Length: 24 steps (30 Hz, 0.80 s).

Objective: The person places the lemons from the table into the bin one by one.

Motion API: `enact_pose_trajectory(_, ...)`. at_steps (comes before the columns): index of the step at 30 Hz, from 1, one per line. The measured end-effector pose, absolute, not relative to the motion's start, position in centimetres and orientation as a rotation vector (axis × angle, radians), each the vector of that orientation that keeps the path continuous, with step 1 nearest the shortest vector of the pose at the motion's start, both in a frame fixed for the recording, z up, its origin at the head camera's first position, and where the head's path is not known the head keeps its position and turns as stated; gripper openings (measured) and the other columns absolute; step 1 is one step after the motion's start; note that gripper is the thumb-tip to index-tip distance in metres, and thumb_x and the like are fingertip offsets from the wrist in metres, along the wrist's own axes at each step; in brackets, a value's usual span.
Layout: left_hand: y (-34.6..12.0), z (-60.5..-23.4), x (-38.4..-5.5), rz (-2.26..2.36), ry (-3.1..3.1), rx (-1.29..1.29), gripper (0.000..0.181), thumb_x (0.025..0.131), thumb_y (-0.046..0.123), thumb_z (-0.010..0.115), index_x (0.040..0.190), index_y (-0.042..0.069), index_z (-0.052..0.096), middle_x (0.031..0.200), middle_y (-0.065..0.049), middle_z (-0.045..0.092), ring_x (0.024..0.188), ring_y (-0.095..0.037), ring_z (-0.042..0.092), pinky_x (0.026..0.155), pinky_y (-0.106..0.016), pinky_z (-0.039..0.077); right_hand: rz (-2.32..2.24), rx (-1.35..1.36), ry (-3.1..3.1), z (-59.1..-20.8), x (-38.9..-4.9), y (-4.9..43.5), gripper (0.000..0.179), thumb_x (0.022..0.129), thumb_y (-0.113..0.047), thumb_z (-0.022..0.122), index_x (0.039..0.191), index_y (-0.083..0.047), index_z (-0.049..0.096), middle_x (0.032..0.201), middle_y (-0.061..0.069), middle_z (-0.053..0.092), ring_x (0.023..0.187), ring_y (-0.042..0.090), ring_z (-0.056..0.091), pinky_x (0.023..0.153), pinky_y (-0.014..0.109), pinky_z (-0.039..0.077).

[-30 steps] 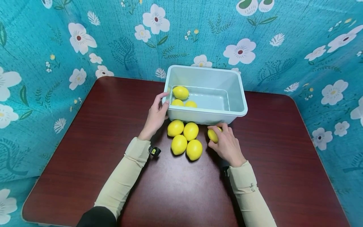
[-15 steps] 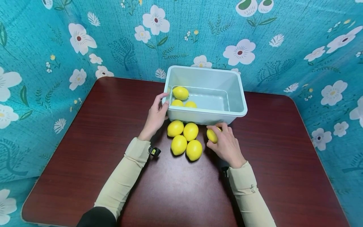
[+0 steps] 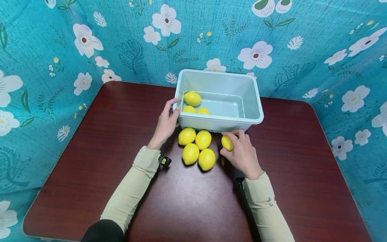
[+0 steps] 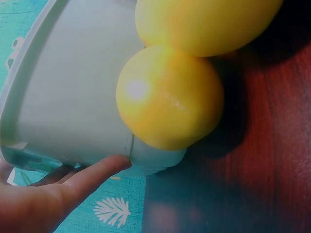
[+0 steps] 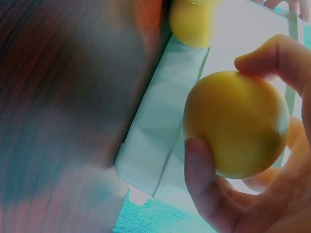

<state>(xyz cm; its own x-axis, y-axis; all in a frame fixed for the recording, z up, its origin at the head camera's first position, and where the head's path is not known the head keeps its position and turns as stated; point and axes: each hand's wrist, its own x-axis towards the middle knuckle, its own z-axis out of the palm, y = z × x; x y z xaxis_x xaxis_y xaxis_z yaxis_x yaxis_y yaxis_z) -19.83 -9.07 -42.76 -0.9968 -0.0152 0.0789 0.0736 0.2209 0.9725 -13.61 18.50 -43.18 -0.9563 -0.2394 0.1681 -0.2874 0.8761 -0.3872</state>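
Observation:
My right hand (image 3: 243, 153) grips a lemon (image 3: 227, 143) close to the front wall of a pale blue-grey plastic bin (image 3: 211, 125). In the right wrist view the thumb and fingers curl round that lemon, which overlaps the bin behind it. At the bin's left end, my left hand (image 3: 164, 126) holds the rim, with one finger over the edge; the left wrist view has a straight digit (image 4: 104, 170) against the outer wall. Three lemons (image 3: 192, 98) show inside the bin, gathered at its left side. Several more lemons (image 3: 190, 154) lie clustered on the table between my hands.
The bin stands near the back edge of a dark reddish-brown table (image 3: 290, 161) with rounded corners. Behind and to both sides hangs a blue flowered cloth (image 3: 208, 20). Two of the loose lemons (image 3: 187, 136) sit right at the bin's front wall.
Almost nothing differs. My right hand and its lemon shift only slightly beside the bin; my left hand, the bin and the other lemons stay in place.

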Motion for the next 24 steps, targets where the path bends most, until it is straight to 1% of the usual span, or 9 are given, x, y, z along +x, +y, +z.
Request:
enact_pose_trajectory(3, -9.09, -42.75, -19.83, -1.905, -2.409, -0.052, 0.038, 0.102, 0.037, 0.043, 0.140, 0.033, 0.040, 0.122, -0.010, 0.050, 0.106, -0.029, 0.053, 0.083, -0.049, 0.057, 0.628, 0.412, -2.930, -43.14, -13.61, 18.48, 0.050, 0.078, -0.027, 0.068, 0.127, -0.022, 0.060, 0.125, 0.011, 0.047, 0.098, 0.031, 0.045, 0.048, 0.038, 0.042)
enact_pose_trajectory(6, -9.11, -42.75, -19.83, -1.904, -2.411, -0.052, 0.038, 0.102, 0.037, 0.043, 0.140, 0.033, 0.040, 0.136, -0.010, 0.047, 0.109, -0.025, 0.053, 0.083, -0.050, 0.056, 0.624, 0.412, -2.929, -43.11, -13.61, 18.47, 0.049, 0.078, -0.027, 0.068, 0.127, -0.022, 0.060, 0.125, 0.011, 0.047, 0.098, 0.031, 0.045, 0.048, 0.037, 0.042)
enact_pose_trajectory(9, -9.07, -42.74, -19.89, -1.897, -2.412, -0.051, 0.040, 0.102, 0.037, 0.043, 0.141, 0.031, 0.040, 0.113, -0.010, 0.051, 0.105, -0.028, 0.053, 0.082, -0.049, 0.057, 0.623, 0.410, -2.928, -42.98, -13.60, 18.48, 0.049, 0.078, -0.027, 0.068, 0.126, -0.022, 0.060, 0.125, 0.011, 0.047, 0.098, 0.030, 0.044, 0.048, 0.036, 0.041)
enact_pose_trajectory(12, -9.03, -42.70, -19.90, -1.893, -2.414, -0.049, 0.041, 0.102, 0.037, 0.043, 0.142, 0.029, 0.039, 0.096, -0.010, 0.045, 0.102, -0.030, 0.053, 0.082, -0.049, 0.057, 0.625, 0.412, -2.921, -42.82, -13.59, 18.51, 0.049, 0.079, -0.027, 0.068, 0.126, -0.022, 0.060, 0.125, 0.011, 0.047, 0.097, 0.030, 0.044, 0.047, 0.036, 0.040)
enact_pose_trajectory(14, -9.02, -42.69, -19.90, -1.893, -2.414, -0.051, 0.042, 0.102, 0.037, 0.043, 0.143, 0.027, 0.038, 0.099, -0.011, 0.047, 0.103, -0.030, 0.053, 0.082, -0.049, 0.057, 0.626, 0.416, -2.915, -42.73, -13.59, 18.55, 0.049, 0.079, -0.027, 0.068, 0.126, -0.022, 0.060, 0.125, 0.011, 0.047, 0.097, 0.030, 0.045, 0.047, 0.035, 0.040)
enact_pose_trajectory(17, -9.04, -42.68, -19.87, -1.898, -2.416, -0.049, 0.042, 0.102, 0.036, 0.042, 0.143, 0.026, 0.038, 0.120, -0.016, 0.051, 0.107, -0.028, 0.053, 0.083, -0.050, 0.056, 0.627, 0.418, -2.907, -42.64, -13.55, 18.60, 0.049, 0.079, -0.027, 0.068, 0.126, -0.022, 0.060, 0.124, 0.011, 0.047, 0.097, 0.030, 0.045, 0.047, 0.036, 0.040)
enact_pose_trajectory(19, -9.05, -42.69, -19.87, -1.898, -2.416, -0.050, 0.042, 0.102, 0.037, 0.043, 0.143, 0.026, 0.038, 0.127, -0.014, 0.050, 0.109, -0.026, 0.053, 0.083, -0.050, 0.056, 0.628, 0.420, -2.902, -42.59, -13.52, 18.62, 0.048, 0.079, -0.027, 0.068, 0.126, -0.022, 0.061, 0.124, 0.011, 0.048, 0.097, 0.030, 0.045, 0.046, 0.036, 0.040)
enact_pose_trajectory(21, -9.06, -42.70, -19.84, -1.902, -2.413, -0.051, 0.043, 0.102, 0.036, 0.043, 0.143, 0.026, 0.038, 0.119, -0.015, 0.051, 0.107, -0.027, 0.053, 0.083, -0.051, 0.056, 0.633, 0.420, -2.898, -42.52, -13.47, 18.61, 0.048, 0.079, -0.027, 0.068, 0.126, -0.022, 0.061, 0.124, 0.011, 0.048, 0.096, 0.029, 0.045, 0.046, 0.035, 0.040)
enact_pose_trajectory(24, -9.06, -42.70, -19.78, -1.910, -2.405, -0.052, 0.043, 0.102, 0.036, 0.043, 0.143, 0.025, 0.038, 0.099, -0.011, 0.047, 0.104, -0.029, 0.053, 0.084, -0.052, 0.055, 0.637, 0.423, -2.893, -42.45, -13.41, 18.59, 0.048, 0.079, -0.027, 0.067, 0.126, -0.022, 0.061, 0.124, 0.010, 0.048, 0.096, 0.029, 0.044, 0.047, 0.035, 0.040)
